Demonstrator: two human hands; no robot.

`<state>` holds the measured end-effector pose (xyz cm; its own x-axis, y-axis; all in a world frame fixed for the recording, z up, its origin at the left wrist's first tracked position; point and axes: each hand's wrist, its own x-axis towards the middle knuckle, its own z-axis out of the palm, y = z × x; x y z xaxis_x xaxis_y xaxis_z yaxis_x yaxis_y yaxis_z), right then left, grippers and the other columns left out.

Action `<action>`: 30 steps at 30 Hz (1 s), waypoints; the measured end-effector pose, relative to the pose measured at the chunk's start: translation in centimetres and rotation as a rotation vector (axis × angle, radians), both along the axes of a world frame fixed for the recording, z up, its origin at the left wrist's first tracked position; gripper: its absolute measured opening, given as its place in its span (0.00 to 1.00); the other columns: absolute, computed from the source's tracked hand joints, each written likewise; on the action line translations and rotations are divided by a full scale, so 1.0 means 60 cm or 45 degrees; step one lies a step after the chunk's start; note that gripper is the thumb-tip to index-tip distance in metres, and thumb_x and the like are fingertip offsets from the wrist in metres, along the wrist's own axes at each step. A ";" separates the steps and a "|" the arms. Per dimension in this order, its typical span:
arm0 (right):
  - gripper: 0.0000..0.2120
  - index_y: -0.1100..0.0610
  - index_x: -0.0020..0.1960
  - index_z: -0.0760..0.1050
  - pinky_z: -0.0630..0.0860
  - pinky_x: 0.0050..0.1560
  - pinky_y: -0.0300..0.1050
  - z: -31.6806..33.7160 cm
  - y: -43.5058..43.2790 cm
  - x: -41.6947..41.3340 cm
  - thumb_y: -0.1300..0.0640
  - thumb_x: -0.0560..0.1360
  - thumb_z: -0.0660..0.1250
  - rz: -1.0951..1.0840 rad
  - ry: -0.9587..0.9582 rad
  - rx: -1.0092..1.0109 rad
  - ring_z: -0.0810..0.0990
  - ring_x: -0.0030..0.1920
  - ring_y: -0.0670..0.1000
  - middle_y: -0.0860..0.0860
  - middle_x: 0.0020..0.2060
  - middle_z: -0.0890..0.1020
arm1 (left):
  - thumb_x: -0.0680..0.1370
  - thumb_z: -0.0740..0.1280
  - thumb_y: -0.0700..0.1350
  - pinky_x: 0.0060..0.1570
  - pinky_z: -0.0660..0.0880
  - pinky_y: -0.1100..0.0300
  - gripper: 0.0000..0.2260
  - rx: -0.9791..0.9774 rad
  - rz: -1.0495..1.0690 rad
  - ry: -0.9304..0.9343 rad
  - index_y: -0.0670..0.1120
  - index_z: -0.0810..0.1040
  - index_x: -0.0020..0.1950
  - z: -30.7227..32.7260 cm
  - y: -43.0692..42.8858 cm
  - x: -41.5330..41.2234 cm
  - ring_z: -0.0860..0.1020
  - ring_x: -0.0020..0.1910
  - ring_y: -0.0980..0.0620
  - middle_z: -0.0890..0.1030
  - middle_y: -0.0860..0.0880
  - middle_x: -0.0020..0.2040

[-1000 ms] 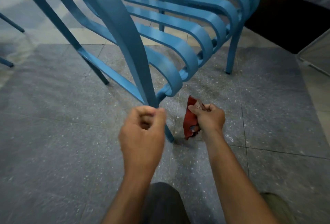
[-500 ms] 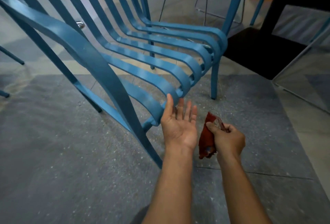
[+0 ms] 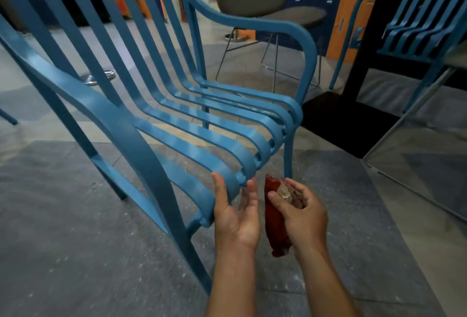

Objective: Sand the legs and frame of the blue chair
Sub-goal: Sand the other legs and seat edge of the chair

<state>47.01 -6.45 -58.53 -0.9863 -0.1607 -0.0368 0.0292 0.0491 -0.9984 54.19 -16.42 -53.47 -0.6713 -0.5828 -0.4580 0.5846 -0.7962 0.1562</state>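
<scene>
Red sandpaper gripped in right hand. Beside it, left hand open, palm up, thumb laid against chair seat curl just ahead. Near front leg just left of left hand, axis steeply slanted; right hand farther off.

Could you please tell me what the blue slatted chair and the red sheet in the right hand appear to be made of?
Blue slatted chair: probably painted metal, semi-gloss; thin curled slats carry soft highlights. Folded red sheet in the right hand: likely sandpaper; matte red face, pale backing at the fold.
</scene>
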 end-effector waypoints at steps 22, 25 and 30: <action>0.76 0.44 0.86 0.54 0.86 0.57 0.57 0.088 -0.021 -0.078 0.48 0.47 0.93 0.512 -0.251 -0.112 0.89 0.57 0.56 0.56 0.58 0.89 | 0.74 0.75 0.58 0.42 0.85 0.49 0.25 -0.171 -0.235 -0.526 0.38 0.77 0.57 0.007 -0.110 0.227 0.81 0.48 0.44 0.82 0.40 0.52; 0.81 0.48 0.87 0.49 0.86 0.47 0.47 0.099 0.001 -0.118 0.50 0.45 0.93 0.596 -0.355 -0.167 0.89 0.56 0.54 0.54 0.56 0.90 | 0.85 0.67 0.45 0.23 0.79 0.51 0.12 -0.478 -0.447 -0.811 0.38 0.75 0.47 -0.001 -0.058 0.239 0.78 0.26 0.41 0.80 0.37 0.31; 0.66 0.51 0.86 0.53 0.85 0.44 0.46 0.115 0.002 -0.157 0.60 0.58 0.89 0.737 -0.420 -0.126 0.89 0.55 0.55 0.56 0.57 0.89 | 0.78 0.76 0.44 0.45 0.82 0.50 0.19 -1.487 -0.156 -1.382 0.56 0.80 0.68 -0.002 0.005 0.151 0.84 0.35 0.57 0.86 0.56 0.38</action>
<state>37.61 -6.34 -51.63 -0.6799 -0.6781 -0.2791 0.3298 0.0572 -0.9423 63.28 -16.10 -53.58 -0.4065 -0.9093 -0.0897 -0.2600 0.0210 0.9654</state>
